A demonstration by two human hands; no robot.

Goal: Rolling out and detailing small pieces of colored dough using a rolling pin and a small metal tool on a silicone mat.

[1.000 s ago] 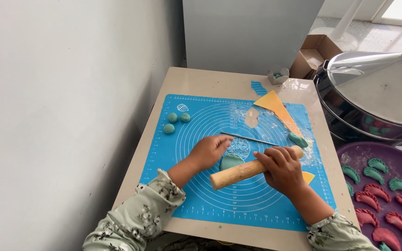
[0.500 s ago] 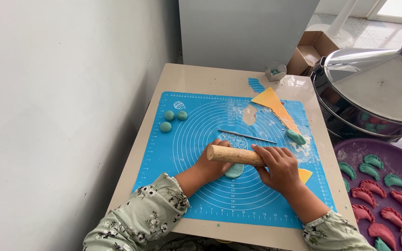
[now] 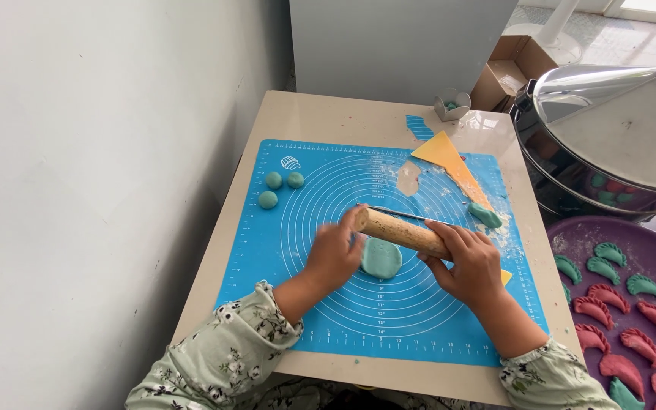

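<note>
A wooden rolling pin (image 3: 402, 231) lies across the far edge of a flattened teal dough disc (image 3: 382, 258) on a blue silicone mat (image 3: 343, 319). My right hand (image 3: 466, 262) grips the pin's right end. My left hand (image 3: 335, 250), blurred, rests on the pin's left end and touches the disc's left edge. Three small teal dough balls (image 3: 279, 187) sit on the mat at the upper left. A thin knife blade (image 3: 404, 216) lies just beyond the pin.
A yellow scraper (image 3: 449, 158) and a teal dough lump (image 3: 486, 216) lie at the mat's upper right. A purple tray (image 3: 571, 243) with several teal and red dumplings stands right, a steel steamer (image 3: 616, 129) behind it. A wall runs along the left.
The rolling pin has shifted away from me, from over the dough to its far edge, uncovering the disc. My left hand slid along with it.
</note>
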